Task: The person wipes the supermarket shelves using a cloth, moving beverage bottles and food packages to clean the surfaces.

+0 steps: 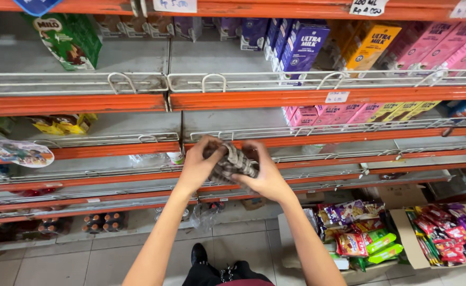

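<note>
Both my hands are closed around one thing: a crumpled checked cloth, grey and dark. My left hand grips its left end, fingers curled over the top. My right hand cups it from the right and below, thumb pressed on the fabric. So the cloth sits between the two palms, bunched tight, held in the air in front of the middle shelf, not resting on it.

Risks, as I judge them: the cloth is wadded, so a loose corner could slip out if either grip eases, and it would drop to the tiled floor by my shoe. My knuckles are near the wire shelf guard; fabric could snag there. The pink cartons on the shelf just behind my right hand stand close to the edge, and a wide swipe could knock them over. Purple milk cartons higher up are well apart. The cardboard boxes of snack packets lie on the floor to my right, under my right forearm, so anything falling could land in them.
</note>
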